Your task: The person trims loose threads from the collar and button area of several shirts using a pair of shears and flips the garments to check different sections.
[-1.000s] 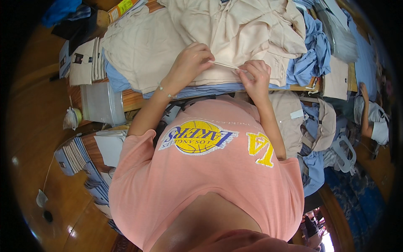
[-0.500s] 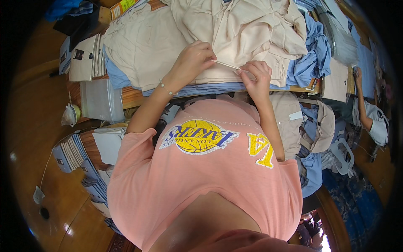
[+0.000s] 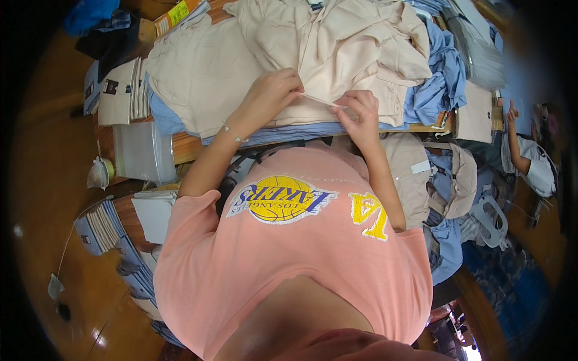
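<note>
A beige shirt [image 3: 337, 48] lies rumpled on a stack of garments in front of me. My left hand [image 3: 274, 96] is closed, pinching one end of a narrow pale fold along the shirt's near edge. At the other end, a short way to the right, my right hand [image 3: 359, 114] pinches the same fold between thumb and fingers. Between the two hands the fold is drawn straight and taut. Under the beige cloth, light blue garments [image 3: 295, 132] show along the table's near edge.
Folded beige shirts [image 3: 115, 90] and clear plastic bags [image 3: 143, 153] sit on the left. Crumpled blue cloth [image 3: 436, 84] lies to the right. More folded shirts [image 3: 99, 228] are stacked lower left. Another person's arm [image 3: 516, 144] reaches up at the far right.
The whole view has shifted a little. Both hands keep their pinch on the shirt's edge, with the fold still stretched between them.
</note>
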The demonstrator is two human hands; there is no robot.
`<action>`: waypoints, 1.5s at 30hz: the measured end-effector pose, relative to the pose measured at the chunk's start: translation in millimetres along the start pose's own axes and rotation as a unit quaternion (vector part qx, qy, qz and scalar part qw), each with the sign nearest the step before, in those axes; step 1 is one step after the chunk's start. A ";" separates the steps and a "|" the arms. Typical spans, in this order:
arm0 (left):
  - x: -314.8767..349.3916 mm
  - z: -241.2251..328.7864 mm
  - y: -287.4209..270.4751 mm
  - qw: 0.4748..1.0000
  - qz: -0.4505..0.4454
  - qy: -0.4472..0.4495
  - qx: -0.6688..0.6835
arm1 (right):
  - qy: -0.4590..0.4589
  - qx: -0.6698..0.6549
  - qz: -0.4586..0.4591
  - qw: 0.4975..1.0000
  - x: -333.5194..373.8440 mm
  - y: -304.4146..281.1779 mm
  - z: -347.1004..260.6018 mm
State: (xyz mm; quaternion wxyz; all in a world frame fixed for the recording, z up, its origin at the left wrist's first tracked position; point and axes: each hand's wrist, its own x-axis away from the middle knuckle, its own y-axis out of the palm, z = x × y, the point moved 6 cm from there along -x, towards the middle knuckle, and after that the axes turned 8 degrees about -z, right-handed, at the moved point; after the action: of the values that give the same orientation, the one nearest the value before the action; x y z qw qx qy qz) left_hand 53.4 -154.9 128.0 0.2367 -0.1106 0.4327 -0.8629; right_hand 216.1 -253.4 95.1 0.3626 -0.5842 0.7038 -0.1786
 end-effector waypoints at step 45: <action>101.7 -78.2 -193.8 0.639 0.605 0.073 0.470 | 0.090 -0.414 0.424 0.801 118.1 -250.9 50.6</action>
State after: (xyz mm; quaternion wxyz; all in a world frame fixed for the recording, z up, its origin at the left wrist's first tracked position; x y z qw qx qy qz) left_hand -125.9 -52.4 234.5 0.6932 0.3657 -0.0446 -0.6195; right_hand 419.9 -420.8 194.9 0.0608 -0.3036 0.9177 0.2489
